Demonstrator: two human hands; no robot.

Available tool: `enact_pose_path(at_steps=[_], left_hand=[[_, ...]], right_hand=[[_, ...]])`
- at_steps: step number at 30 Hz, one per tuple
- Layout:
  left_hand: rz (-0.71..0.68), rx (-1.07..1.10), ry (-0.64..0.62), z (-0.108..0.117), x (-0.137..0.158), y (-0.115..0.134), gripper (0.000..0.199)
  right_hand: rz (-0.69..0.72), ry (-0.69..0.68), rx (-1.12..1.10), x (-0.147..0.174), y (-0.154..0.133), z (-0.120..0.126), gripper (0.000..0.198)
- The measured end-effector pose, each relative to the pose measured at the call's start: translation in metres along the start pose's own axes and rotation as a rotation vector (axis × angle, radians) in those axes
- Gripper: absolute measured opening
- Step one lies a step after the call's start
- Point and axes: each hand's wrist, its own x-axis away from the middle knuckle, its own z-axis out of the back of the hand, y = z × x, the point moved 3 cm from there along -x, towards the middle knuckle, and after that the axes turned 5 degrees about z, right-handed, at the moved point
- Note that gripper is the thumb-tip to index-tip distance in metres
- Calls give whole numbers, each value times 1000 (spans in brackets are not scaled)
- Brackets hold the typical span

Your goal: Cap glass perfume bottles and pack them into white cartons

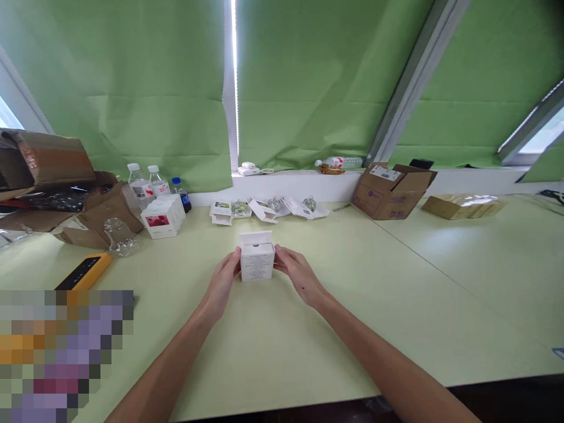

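Note:
A small white carton (257, 262) with printed text on its near face stands upright on the pale table, its top flap raised at the back. My left hand (223, 277) grips its left side, and my right hand (299, 271) holds the right side; the fingertips are partly hidden behind it. Further back lie opened white boxes, among them one with a green picture (221, 212) and a flattened one (263, 210). Small clear glass items stand beside them, such as a round jar (240, 208) and another (310, 204).
White cartons with a red picture (164, 216) stand at the left, near plastic bottles (141, 187), a clear glass vessel (120, 237) and torn cardboard boxes (94, 211). A yellow-and-black power strip (86, 271) lies nearer. A brown cardboard box (388, 192) and a wrapped pack (462, 207) sit at the right.

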Motion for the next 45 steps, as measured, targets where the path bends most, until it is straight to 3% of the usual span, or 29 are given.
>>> enact_pose_path(at_steps=[10, 22, 30, 39, 45], left_hand=[[28, 11, 60, 0, -1, 0, 49], [-17, -154, 118, -1, 4, 12, 42], [-5, -178, 95, -5, 6, 12, 45], [47, -167, 104, -4, 8, 12, 45], [9, -245, 153, -1, 5, 10, 41]], right_hand=[[-32, 21, -23, -1, 1, 2, 36], [-2, 46, 73, -2, 0, 1, 30], [-69, 9, 59, 0, 0, -2, 36], [7, 13, 117, 1, -4, -1, 33], [12, 17, 111, 0, -5, -1, 30]])
